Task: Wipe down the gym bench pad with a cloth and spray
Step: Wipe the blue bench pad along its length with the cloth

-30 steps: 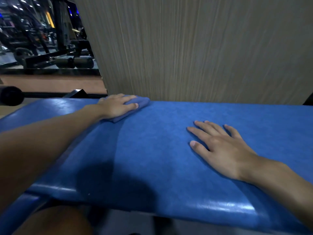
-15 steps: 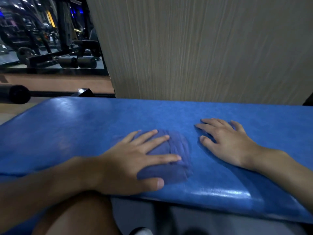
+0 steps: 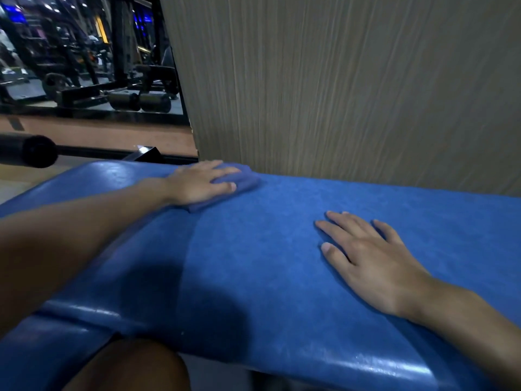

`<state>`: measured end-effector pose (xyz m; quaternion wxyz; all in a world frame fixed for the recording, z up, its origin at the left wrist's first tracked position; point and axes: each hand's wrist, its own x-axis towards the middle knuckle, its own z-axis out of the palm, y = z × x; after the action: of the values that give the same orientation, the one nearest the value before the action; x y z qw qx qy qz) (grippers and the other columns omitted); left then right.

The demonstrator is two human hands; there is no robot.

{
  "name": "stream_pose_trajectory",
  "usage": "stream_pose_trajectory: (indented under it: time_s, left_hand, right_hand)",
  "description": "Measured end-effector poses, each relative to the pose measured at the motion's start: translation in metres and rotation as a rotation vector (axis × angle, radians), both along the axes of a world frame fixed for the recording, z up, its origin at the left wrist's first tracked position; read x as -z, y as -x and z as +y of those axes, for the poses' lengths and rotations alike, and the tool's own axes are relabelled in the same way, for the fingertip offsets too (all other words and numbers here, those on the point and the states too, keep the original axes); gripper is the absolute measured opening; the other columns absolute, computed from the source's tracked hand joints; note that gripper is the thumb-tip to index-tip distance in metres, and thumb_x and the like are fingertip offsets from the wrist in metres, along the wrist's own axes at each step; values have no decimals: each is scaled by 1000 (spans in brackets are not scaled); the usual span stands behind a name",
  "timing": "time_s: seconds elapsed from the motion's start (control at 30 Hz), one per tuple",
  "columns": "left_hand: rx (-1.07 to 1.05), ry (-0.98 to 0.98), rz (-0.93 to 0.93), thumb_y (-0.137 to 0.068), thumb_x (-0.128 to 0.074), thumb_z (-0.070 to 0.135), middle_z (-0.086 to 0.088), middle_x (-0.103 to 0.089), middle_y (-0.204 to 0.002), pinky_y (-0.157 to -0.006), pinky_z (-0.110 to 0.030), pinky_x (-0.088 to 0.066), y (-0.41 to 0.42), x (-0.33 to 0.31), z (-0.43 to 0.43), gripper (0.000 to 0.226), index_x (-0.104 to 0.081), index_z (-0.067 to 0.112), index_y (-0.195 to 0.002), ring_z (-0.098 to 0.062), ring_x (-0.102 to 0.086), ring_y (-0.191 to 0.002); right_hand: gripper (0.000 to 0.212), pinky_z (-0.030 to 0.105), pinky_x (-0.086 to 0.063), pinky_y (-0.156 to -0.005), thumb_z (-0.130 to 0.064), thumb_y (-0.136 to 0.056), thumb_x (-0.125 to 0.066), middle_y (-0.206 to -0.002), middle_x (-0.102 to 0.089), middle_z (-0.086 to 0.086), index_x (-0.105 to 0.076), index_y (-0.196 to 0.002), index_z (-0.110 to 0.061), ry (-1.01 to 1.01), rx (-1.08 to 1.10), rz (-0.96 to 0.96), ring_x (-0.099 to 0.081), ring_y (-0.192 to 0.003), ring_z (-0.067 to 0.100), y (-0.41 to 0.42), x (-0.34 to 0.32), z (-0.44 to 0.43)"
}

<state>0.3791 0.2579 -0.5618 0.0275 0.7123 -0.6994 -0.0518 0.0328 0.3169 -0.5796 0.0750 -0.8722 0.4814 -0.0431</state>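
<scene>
Blue grained pad (image 3: 253, 266), soft folded cloth (image 3: 245, 179)

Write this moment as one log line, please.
phase: wipe | left hand: presses cloth at far edge of bench pad | right hand: flat on pad

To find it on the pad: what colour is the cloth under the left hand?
The cloth is blue, duller than the pad; head view.

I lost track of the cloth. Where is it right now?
In the head view, the cloth lies on the left at the far edge of the bench pad, pressed under the left hand, beside the wall panel.
</scene>
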Motion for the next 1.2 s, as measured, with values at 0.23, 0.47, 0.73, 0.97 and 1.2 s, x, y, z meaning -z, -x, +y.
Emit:
stream_pose_trajectory:
  time_s: [0.23, 0.47, 0.73, 0.97, 1.2]
  left_hand:
    - [-30, 1, -63, -64, -10, 86, 13, -19, -163, -118, -53, -11, 4, 7, 10, 90, -23, 56, -148, -12, -10, -150]
    - [389, -33, -165, -67, 10, 91, 17, 15, -163, -120, -38, 6, 64, 8, 142, 61, 15, 79, -126, -9, 18, -149]
    - [429, -56, -82, -78, -17, 78, 17, 9, -164, -121, -36, 5, 54, 6, 137, 55, 5, 80, -129, -7, 14, -150]
    - [124, 5, -42, -72, -20, 84, 8, -12, -165, -121, -44, -9, -27, 10, 23, 78, -21, 60, -146, -11, -10, -151]
    - [-36, 8, -81, -70, -13, 84, 17, -25, -160, -117, -54, -13, -44, 9, -12, 77, -19, 64, -144, -13, -17, -149]
  right_hand:
    - [73, 41, 2, -121, -59, -81, 7, -162, -4, -20, -12, -150, -42, 25, 4, 6, 5, -147, 0, -2, 1, 0]
    - [53, 41, 1, -121, -49, -99, -14, -162, -8, -17, -18, -151, -41, 3, 20, 16, 0, -148, 3, -4, -3, 3]
    - [47, 43, -1, -121, -39, -102, -29, -161, -19, -15, -30, -149, -37, 17, -17, -79, -7, -148, 2, -27, -11, 5]
    - [73, 42, 5, -121, -64, -83, 5, -162, 3, -20, -8, -152, -42, 6, -76, 21, 10, -147, 0, -42, 1, 5]
    - [78, 44, 5, -121, -62, -77, 12, -162, 4, -20, -2, -151, -43, 29, -76, 34, 12, -147, 0, -43, 3, 5]
